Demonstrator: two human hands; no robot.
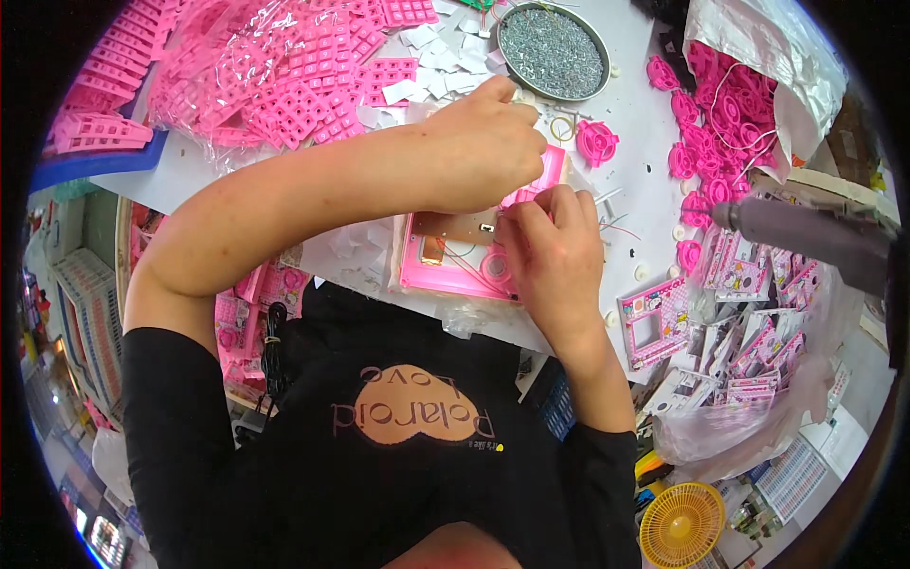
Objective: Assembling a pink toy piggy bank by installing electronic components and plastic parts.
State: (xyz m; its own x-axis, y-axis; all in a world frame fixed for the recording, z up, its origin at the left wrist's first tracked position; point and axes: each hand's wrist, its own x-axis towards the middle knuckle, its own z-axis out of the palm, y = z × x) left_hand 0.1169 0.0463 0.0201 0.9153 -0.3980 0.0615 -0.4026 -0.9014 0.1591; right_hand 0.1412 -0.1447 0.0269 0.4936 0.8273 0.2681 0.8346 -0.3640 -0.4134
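Observation:
A pink plastic housing [444, 279] lies on the table in front of me. Inside it sit a brown circuit board [453, 228], thin red wires and a round pink part [495, 267]. My left hand [491, 142] reaches across the housing's far side, its fingers curled; whatever they grip is hidden beneath. Bent close over the right side of the housing is my right hand [557, 248], thumb and fingers pinched near the board's edge. What lies between those fingertips cannot be made out.
A round metal dish of small screws [555, 52] stands beyond my hands. Pink keypads [313, 85] are heaped far left, beside white paper pieces [445, 59]. On the right are a bag of pink round parts [725, 123], a dark tool [806, 232] overhead and printed panels [654, 322].

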